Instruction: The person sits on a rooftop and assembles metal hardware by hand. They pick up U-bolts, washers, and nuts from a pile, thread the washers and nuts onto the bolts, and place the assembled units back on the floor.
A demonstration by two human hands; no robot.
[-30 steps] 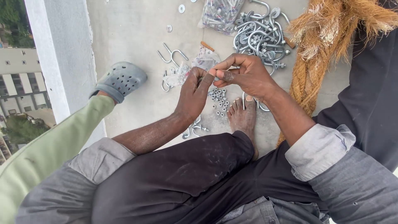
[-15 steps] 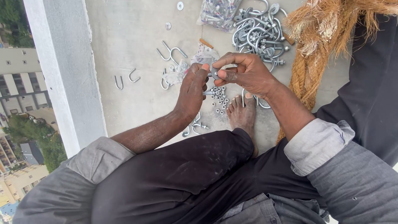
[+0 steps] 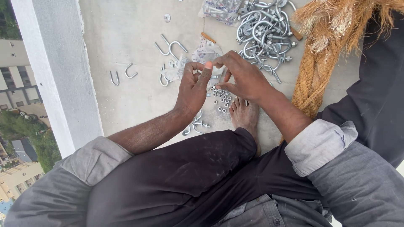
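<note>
My left hand (image 3: 192,89) and my right hand (image 3: 245,78) meet fingertip to fingertip over a concrete slab (image 3: 126,38). Between them they pinch a small silver metal fastener (image 3: 214,77), mostly hidden by the fingers. My left thumb points up against my right forefinger. Just below the hands lie several loose silver nuts (image 3: 221,99), beside my bare foot (image 3: 246,115). A crumpled clear plastic bag (image 3: 205,51) lies just beyond the hands.
A pile of silver U-bolts (image 3: 263,29) and a bag of hardware (image 3: 219,8) lie at the top. Loose U-bolts (image 3: 170,46) and hooks (image 3: 122,73) sit left. Coarse brown rope (image 3: 320,54) runs along the right. A white ledge (image 3: 63,84) borders a drop to buildings (image 3: 17,84).
A green sleeve and grey shoe seen at the left a second ago are gone. My hands have shifted slightly and my fingertips have closed together over the fastener.
</note>
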